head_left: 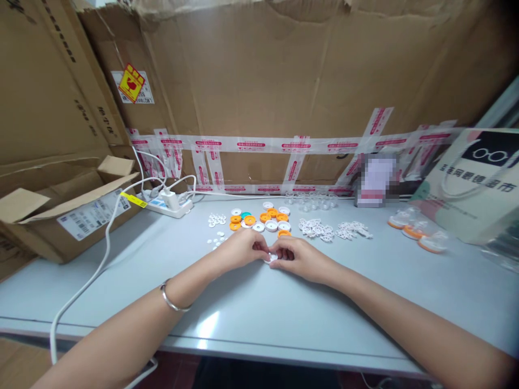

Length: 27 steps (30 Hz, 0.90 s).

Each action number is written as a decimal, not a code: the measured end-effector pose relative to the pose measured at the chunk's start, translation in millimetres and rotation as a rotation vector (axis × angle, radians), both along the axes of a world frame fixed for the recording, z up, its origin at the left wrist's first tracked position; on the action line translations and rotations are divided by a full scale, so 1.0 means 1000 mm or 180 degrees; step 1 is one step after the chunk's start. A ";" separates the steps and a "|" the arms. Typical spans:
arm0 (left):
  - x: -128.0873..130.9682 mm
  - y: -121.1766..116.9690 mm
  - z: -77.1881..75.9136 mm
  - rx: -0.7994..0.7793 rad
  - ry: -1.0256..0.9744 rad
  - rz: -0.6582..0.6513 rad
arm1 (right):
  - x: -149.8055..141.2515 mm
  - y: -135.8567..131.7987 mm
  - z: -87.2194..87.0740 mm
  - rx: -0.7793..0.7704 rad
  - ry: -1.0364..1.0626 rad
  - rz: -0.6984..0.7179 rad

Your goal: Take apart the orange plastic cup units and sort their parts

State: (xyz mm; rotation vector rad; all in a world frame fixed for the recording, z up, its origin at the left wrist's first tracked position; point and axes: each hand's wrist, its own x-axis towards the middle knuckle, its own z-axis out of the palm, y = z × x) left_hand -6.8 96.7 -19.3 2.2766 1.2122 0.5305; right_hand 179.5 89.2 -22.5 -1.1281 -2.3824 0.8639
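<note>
Near the middle of the table, my left hand (244, 248) and my right hand (300, 258) meet over a small round white plastic part (272, 258). Fingertips of both hands close on it from either side and hide much of it. Just beyond my hands lie several shallow round caps, some orange (249, 220), some white (271, 226), and one teal (246, 215). Small white discs (218, 219) are scattered left of the caps. To the right sit two piles of white plastic pieces, a nearer pile (316, 229) and a farther one (353, 230).
Clear plastic domes (312, 202) stand along the back. Three assembled domes with orange bases (416, 231) are at the right, beside a paper bag (474, 183). A power strip (170, 205), its white cable (103, 256) and an open carton (77, 216) occupy the left. Large cardboard (251, 81) walls the back.
</note>
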 end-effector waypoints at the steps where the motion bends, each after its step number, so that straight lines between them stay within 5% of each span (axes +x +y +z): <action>1: 0.002 -0.001 0.001 -0.0001 0.0084 0.0062 | 0.000 0.000 0.000 -0.0050 0.0025 -0.0021; 17: 0.011 -0.018 0.006 0.1207 0.1136 -0.0309 | 0.002 0.004 -0.004 -0.0319 0.0212 -0.0030; 21: -0.009 -0.009 0.026 0.1098 0.0874 0.0135 | 0.004 0.001 -0.001 -0.0166 0.0130 -0.0021; 24: -0.039 0.005 0.039 0.0987 0.1332 0.0838 | 0.006 -0.002 0.003 -0.0036 0.0054 0.0102; 27: -0.067 0.017 0.040 0.0625 0.1625 0.0986 | 0.007 -0.004 0.006 0.0055 -0.0012 0.0180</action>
